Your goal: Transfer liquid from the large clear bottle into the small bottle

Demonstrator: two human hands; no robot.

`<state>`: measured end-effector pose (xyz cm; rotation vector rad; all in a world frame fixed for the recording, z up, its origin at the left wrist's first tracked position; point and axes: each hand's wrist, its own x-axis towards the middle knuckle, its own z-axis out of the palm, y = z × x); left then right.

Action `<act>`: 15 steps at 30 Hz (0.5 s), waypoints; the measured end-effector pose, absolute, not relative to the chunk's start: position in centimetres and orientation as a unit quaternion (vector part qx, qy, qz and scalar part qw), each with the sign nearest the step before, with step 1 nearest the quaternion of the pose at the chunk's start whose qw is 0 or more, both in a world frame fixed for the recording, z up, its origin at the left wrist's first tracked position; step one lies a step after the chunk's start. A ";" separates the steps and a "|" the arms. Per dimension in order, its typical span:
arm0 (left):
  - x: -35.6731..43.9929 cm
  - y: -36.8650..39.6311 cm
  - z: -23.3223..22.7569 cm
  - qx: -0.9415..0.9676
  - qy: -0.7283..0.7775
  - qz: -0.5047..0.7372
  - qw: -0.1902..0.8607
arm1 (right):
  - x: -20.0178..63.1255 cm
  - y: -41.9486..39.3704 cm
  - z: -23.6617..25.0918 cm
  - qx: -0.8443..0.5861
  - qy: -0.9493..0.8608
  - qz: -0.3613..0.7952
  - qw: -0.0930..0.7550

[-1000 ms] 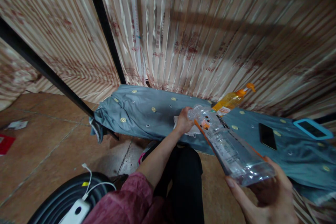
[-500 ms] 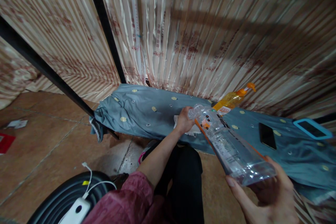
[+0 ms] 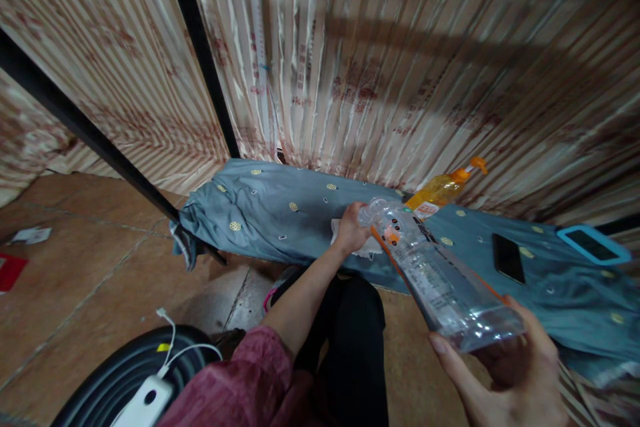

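Note:
A clear plastic bottle [image 3: 440, 280] with an orange-and-black label lies tilted between my two hands, its base toward me. My right hand [image 3: 510, 367] grips the base, thumb on the near side and fingers on the far side. At the neck, my left hand [image 3: 353, 228] is closed around the mouth end; its fingertips are partly hidden. Under that hand, a white tissue [image 3: 367, 248] rests on the blue-grey cloth [image 3: 270, 213]. Just beyond the bottle stands an orange pump bottle [image 3: 437, 193] holding yellow-orange liquid.
To the right on the cloth lie a black phone [image 3: 509, 258] and a blue-framed device [image 3: 593, 245]. A white power bank [image 3: 145, 401] with a cable sits on a black ribbed round seat [image 3: 95, 380] at lower left. Black poles [image 3: 205, 60] and a striped curtain [image 3: 350, 67] stand behind.
Almost nothing differs. Both hands keep the same hold on the clear bottle, and the view has shifted very slightly.

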<state>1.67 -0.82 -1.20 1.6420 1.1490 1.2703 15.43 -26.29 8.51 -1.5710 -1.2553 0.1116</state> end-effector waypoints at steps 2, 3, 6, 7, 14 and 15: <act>1.6 -0.8 -1.1 0.642 0.452 0.495 0.372 | 15.4 -26.3 8.6 -0.659 -0.523 0.048 0.538; 1.6 -0.8 -1.1 0.643 0.453 0.494 0.370 | 15.3 -26.3 8.6 -0.660 -0.522 0.049 0.537; 1.6 -0.9 -1.0 0.645 0.453 0.495 0.366 | 15.2 -26.3 8.8 -0.671 -0.517 0.045 0.530; 1.6 -0.9 -1.0 0.646 0.452 0.495 0.366 | 15.2 -26.4 8.8 -0.674 -0.515 0.042 0.528; 1.7 -0.9 -1.2 0.645 0.448 0.500 0.365 | 15.3 -26.4 8.9 -0.678 -0.520 0.037 0.518; 1.7 -0.8 -1.2 0.643 0.451 0.499 0.367 | 15.3 -26.3 8.9 -0.675 -0.524 0.036 0.518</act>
